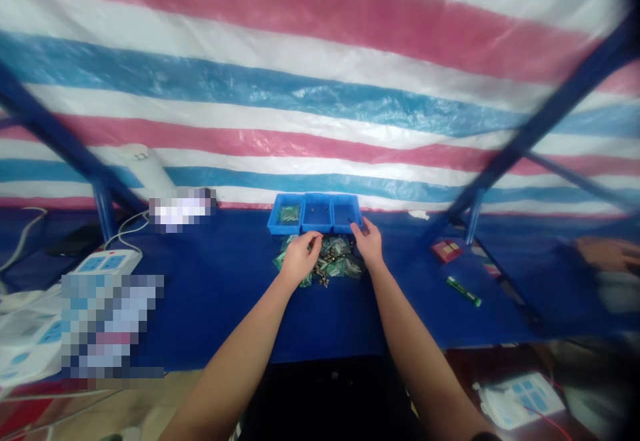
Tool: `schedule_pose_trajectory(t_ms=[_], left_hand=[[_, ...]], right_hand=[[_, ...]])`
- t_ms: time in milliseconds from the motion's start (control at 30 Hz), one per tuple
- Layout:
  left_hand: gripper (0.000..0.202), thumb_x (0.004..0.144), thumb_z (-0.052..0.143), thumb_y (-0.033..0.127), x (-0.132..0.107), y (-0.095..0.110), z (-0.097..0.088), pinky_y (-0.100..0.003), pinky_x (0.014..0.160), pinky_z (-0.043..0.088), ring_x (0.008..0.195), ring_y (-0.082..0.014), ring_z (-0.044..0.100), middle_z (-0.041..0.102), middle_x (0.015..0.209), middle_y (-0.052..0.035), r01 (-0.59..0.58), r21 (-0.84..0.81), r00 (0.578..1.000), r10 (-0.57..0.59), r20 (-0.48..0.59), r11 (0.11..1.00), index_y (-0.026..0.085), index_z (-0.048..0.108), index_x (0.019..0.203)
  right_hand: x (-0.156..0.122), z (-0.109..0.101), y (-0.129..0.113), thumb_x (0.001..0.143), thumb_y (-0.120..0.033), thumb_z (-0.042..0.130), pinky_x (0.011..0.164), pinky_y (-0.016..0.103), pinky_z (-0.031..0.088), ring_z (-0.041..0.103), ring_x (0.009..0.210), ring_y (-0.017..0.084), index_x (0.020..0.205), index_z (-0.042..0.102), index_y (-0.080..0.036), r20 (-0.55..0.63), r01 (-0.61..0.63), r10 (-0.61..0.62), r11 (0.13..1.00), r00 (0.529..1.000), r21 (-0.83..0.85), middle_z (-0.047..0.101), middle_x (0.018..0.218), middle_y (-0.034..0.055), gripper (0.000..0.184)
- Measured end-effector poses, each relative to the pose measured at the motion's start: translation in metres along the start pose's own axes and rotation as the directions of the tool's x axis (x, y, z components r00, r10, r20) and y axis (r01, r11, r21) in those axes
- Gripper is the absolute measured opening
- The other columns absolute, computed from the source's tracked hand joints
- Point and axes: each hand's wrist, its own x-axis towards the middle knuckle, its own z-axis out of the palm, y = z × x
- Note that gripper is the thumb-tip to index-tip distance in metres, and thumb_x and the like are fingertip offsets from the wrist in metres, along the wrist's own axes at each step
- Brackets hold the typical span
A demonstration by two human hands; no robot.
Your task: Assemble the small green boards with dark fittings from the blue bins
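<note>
A heap of small green circuit boards and brass-coloured parts (336, 259) lies on the blue table top (225, 294), just in front of a row of three small blue bins (315, 213). My left hand (299, 255) rests on the left side of the heap, fingers curled and pinched on a small piece that I cannot make out. My right hand (369, 241) reaches to the front edge of the right-hand bin, fingers pinched together around something tiny. The left-hand bin holds green boards; the middle one holds a few small dark parts.
A striped pink, white and blue tarpaulin (320, 94) hangs behind the table. Dark blue frame struts (530, 134) slant at both sides. White power strips (107, 261) sit at left, a green marker-like stick (463, 291) and a red box (447, 249) at right. Another person's hand (607, 254) shows at far right.
</note>
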Motion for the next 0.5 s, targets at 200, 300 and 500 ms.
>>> schedule_pose_trajectory(t_ms=[200, 300, 500], left_hand=[[0.020, 0.093, 0.049, 0.032, -0.001, -0.001, 0.000, -0.025, 0.065, 0.047, 0.068, -0.0147, 0.064, 0.070, 0.079, -0.0005, 0.003, 0.003, 1.000, -0.003, -0.007, 1.000, 0.022, 0.066, 0.098], [0.021, 0.093, 0.048, 0.032, -0.001, -0.002, 0.000, -0.025, 0.065, 0.048, 0.069, -0.0146, 0.064, 0.070, 0.080, -0.0008, 0.003, 0.001, 1.000, -0.003, -0.005, 1.000, 0.021, 0.066, 0.098], [0.022, 0.093, 0.048, 0.033, -0.001, -0.002, 0.000, -0.025, 0.066, 0.048, 0.069, -0.0148, 0.064, 0.070, 0.080, -0.0010, -0.002, 0.003, 1.000, 0.002, -0.006, 1.000, 0.022, 0.066, 0.098]], right_hand=[[0.002, -0.022, -0.008, 0.083, -0.039, 0.050, 0.085, 0.033, 0.047, 0.065, 0.092, 0.024, 0.096, 0.066, -0.019, 0.081, -0.111, 0.137, 0.957, 0.987, -0.267, 0.071, 0.096, 0.0097, 0.029], [0.004, -0.032, -0.011, 0.080, -0.037, 0.054, 0.081, 0.032, 0.047, 0.066, 0.091, 0.024, 0.093, 0.066, -0.020, 0.117, -0.121, 0.185, 0.902, 0.976, -0.414, 0.072, 0.094, 0.0090, 0.025], [0.000, -0.030, -0.013, 0.077, -0.048, 0.060, 0.075, 0.030, 0.048, 0.067, 0.089, 0.024, 0.081, 0.071, -0.022, 0.324, 0.040, 0.155, 0.853, 0.933, -0.521, 0.073, 0.087, 0.0084, 0.029]])
